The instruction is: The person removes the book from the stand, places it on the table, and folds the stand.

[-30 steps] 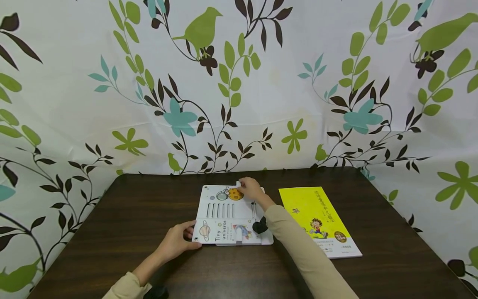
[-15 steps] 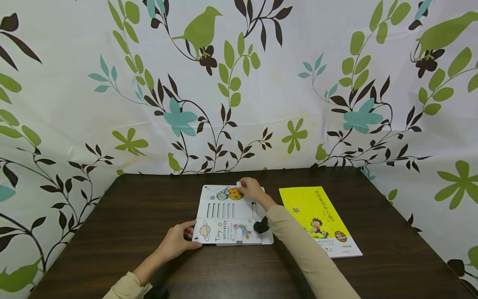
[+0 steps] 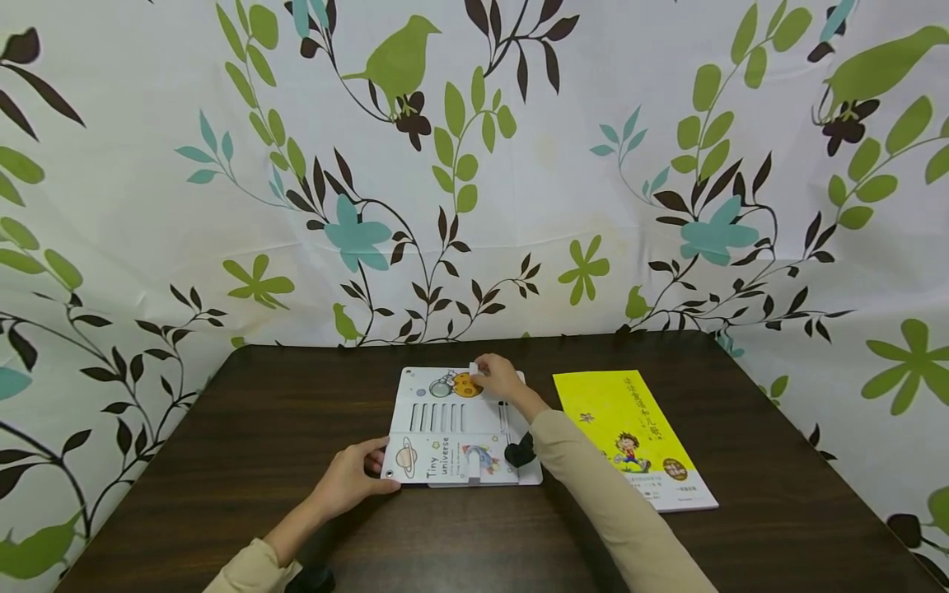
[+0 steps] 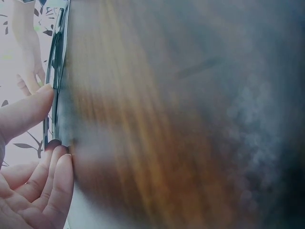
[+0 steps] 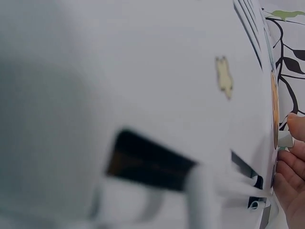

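Note:
A white slotted board printed "Tiny universe" (image 3: pixel 439 418), which looks like a book stand folded flat, lies on the dark table (image 3: pixel 311 395). My left hand (image 3: pixel 348 478) grips its near left corner; the left wrist view has the thumb (image 4: pixel 28 112) on the upper face and the fingers (image 4: pixel 57 179) at the lower edge. At the far edge, my right hand (image 3: pixel 506 380) pinches a small white tab (image 5: pixel 285 139) between thumb and fingers. A second white tab (image 3: pixel 474 471) is on the near edge. The right forearm hides part of the board's right side.
To the right of the board lies a yellow book (image 3: pixel 611 412) with a cartoon child on its cover. A black object (image 3: pixel 520 450) sits at the right wrist, over the board. Behind the table hangs a patterned cloth (image 3: pixel 549 198).
My right hand and the tab it pinches have shifted very slightly toward me. The left hand, the board and the yellow book look unmoved.

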The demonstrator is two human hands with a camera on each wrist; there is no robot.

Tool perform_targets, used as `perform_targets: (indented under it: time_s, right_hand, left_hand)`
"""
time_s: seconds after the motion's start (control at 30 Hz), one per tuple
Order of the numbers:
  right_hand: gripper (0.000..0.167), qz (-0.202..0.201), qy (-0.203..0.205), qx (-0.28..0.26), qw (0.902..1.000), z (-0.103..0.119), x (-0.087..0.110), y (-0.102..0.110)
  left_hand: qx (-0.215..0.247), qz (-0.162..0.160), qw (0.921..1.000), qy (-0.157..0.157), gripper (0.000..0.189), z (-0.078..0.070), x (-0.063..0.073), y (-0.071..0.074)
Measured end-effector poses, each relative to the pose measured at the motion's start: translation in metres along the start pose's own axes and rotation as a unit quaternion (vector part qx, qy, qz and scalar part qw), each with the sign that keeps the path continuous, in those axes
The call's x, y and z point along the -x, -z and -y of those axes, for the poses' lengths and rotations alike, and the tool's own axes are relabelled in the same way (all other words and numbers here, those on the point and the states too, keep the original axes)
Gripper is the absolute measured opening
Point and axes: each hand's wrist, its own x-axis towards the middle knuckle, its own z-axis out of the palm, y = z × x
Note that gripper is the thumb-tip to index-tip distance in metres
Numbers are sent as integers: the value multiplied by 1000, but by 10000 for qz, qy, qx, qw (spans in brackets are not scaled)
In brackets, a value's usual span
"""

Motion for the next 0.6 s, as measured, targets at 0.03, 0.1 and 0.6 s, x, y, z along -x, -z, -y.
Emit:
perform_targets:
  time_s: [0.03, 0.1, 0.6]
  right_hand:
    - [35, 15, 2, 1, 10000, 0, 0, 0]
    - [38, 62, 12, -4, 10000, 0, 2, 1]
    - [52, 384, 216, -84, 9990, -1, 36, 29]
  left_hand:
    - [1, 1, 10000, -7, 70, 0, 0, 0]
    - [-9, 3, 10000, -19, 70, 1, 0, 0]
    - [25, 149, 9998, -127, 67, 5, 2, 6]
